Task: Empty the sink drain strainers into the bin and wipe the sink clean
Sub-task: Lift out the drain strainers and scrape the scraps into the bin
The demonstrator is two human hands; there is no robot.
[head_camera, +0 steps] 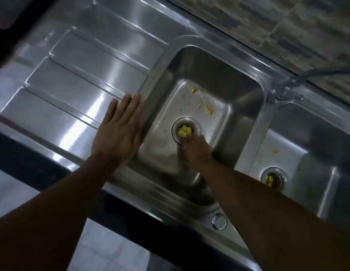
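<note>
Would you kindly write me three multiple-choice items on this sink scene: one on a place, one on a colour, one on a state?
1. Where does the left hand rest? A on a sponge; B flat on the ribbed stainless-steel drainboard; C on a bin lid.
2. What colour are the food scraps in the round metal strainer by the right hand? A yellow; B green; C red.
3. The right-hand basin's round strainer is: A lifted out; B empty; C seated, holding scraps.
Key: 1B, it lies flat on that steel; 2A, yellow chunks fill it; 3C, scraps show inside its ring.
</note>
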